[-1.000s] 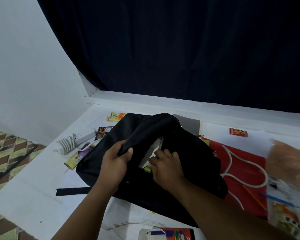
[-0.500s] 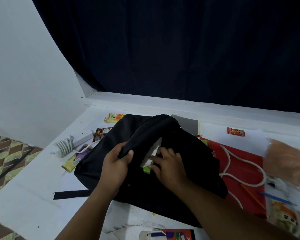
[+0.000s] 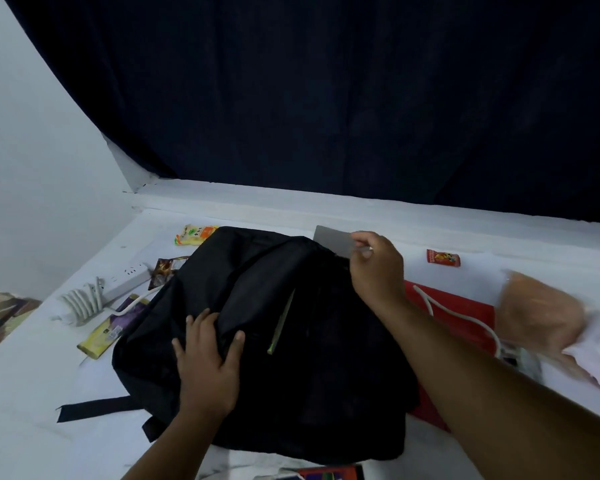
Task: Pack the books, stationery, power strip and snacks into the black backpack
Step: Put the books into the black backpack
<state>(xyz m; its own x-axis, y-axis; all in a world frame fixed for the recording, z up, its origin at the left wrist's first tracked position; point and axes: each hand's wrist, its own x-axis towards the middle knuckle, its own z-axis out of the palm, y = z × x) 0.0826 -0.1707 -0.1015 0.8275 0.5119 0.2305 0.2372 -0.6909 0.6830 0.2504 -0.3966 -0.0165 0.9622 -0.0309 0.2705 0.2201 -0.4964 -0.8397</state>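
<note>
On the white desk (image 3: 32, 393), the black backpack (image 3: 257, 341) lies under the flat, relaxed left hand (image 3: 207, 362); behind it, the right hand (image 3: 378, 268) pinches a grey book (image 3: 333, 237), which may snag the narrow opening.

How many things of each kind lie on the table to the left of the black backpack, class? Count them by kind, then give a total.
Snack packets: 3 (yellow-orange packet, brown packet, purple-and-yellow bar)
Power strips: 1 (white power strip)
Total: 4
</note>
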